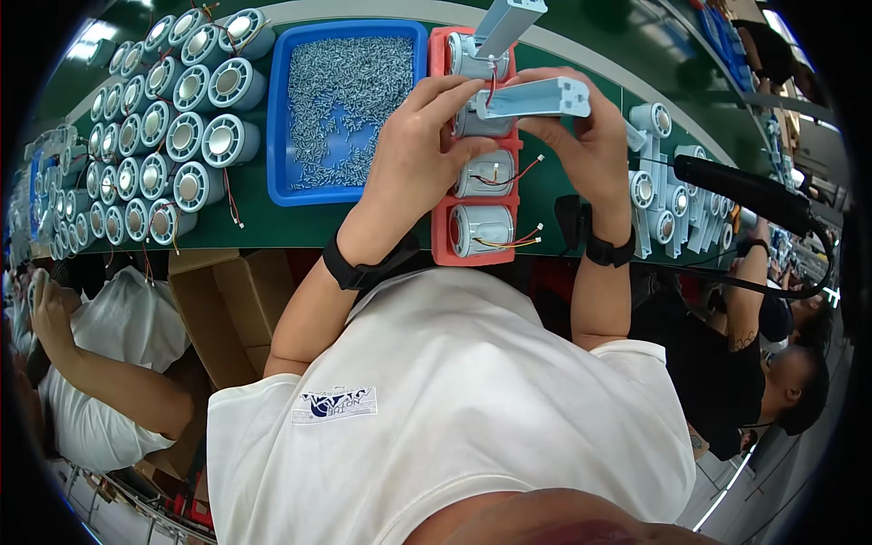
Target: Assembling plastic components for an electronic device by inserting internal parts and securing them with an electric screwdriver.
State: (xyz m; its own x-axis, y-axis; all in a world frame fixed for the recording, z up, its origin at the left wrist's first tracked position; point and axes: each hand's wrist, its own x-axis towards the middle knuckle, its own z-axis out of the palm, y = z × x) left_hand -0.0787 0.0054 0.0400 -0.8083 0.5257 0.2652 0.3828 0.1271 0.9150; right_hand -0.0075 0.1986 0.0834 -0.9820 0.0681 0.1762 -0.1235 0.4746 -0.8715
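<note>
A red-orange fixture [441, 238] holds a column of light-blue cylindrical housings. My left hand [422, 136] is closed around the second housing from the far end [479, 124], its fingertips beside a red-and-white wire [492, 86]. Between the thumb and fingers of my right hand [590, 141] is a light-blue channel-shaped handle [536, 99], lying across that housing. Another such handle [510, 25] slants up from the farthest housing [466, 56]. Toward me, two more housings, one of them at the near end [483, 229], lie with loose wires trailing to the right.
A blue tray [277, 136] of small screws stands left of the fixture. Rows of cylindrical housings [191, 88] fill the bench's left side. At right are handled assemblies [668, 195] and a black power screwdriver [745, 188] with a cable. People sit on both sides; an open cardboard box [232, 304] is below.
</note>
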